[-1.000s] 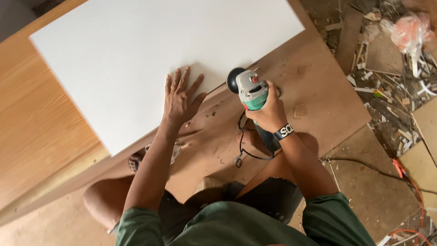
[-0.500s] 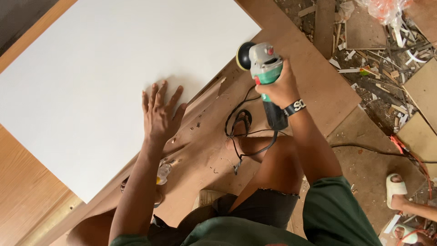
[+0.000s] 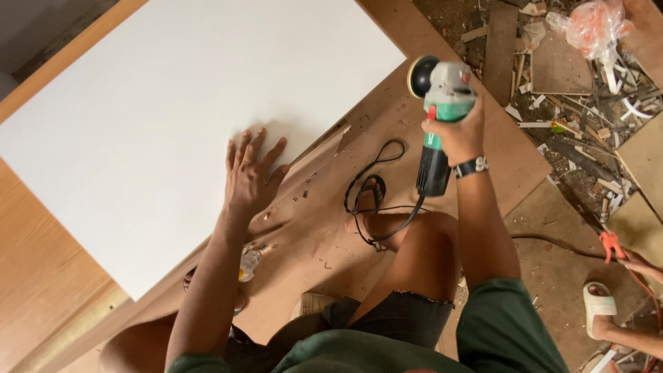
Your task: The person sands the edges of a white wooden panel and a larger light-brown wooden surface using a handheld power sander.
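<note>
left hand (image 3: 250, 173) lies spread flat on the white panel (image 3: 173, 103); right hand (image 3: 457, 132) grips the green grinder (image 3: 442, 103) lifted off the edge, a pause between edge-sanding passes; resuming calls for bringing the pad level against the edge.

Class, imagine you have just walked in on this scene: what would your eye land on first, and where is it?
The large white board fills the upper left, with the left hand pressed flat on its near edge. To the right, the right hand holds a green and grey power tool above the brown board, its black cord looped below. Wood scraps litter the far right.
</note>
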